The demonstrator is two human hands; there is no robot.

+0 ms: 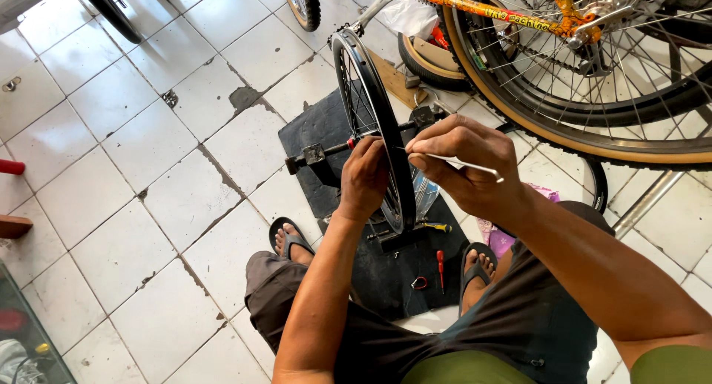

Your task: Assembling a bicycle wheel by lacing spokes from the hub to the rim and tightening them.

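Two hands are seen at a black bicycle rim (pixel 374 124), which is stood on edge in a truing stand (pixel 326 156) on a dark mat (pixel 326 124). The left hand (pixel 363 180) is curled against the near side of the rim, fingers wrapped inward; exactly what is gripped there cannot be told, since the fingertips are hidden behind the rim. The right hand (pixel 467 165) is pinched shut on a thin silver spoke (pixel 463 164), held between thumb and forefinger just beside the rim, its bent end sticking out toward the wrist. The spoke's front end is lost where the fingers meet the rim (touching or threaded through cannot be made out).

Lower down, the rim's bottom is masked by the left forearm and the stand's base. A red-handled screwdriver (pixel 440 269) and a yellow-handled tool (pixel 434 226) are laid on the mat near the sandalled feet; a small red-and-black piece (pixel 419 282) beside them is too small to identify. A bundle of loose spokes (pixel 424 195) is glimpsed behind the rim, partly blocked by it.

Above, an orange bicycle frame (pixel 482 10) and a tan-walled wheel (pixel 593 95) are cut off by the top and right edges. Pale, cracked floor tiles (pixel 133 154) are spread to the left.
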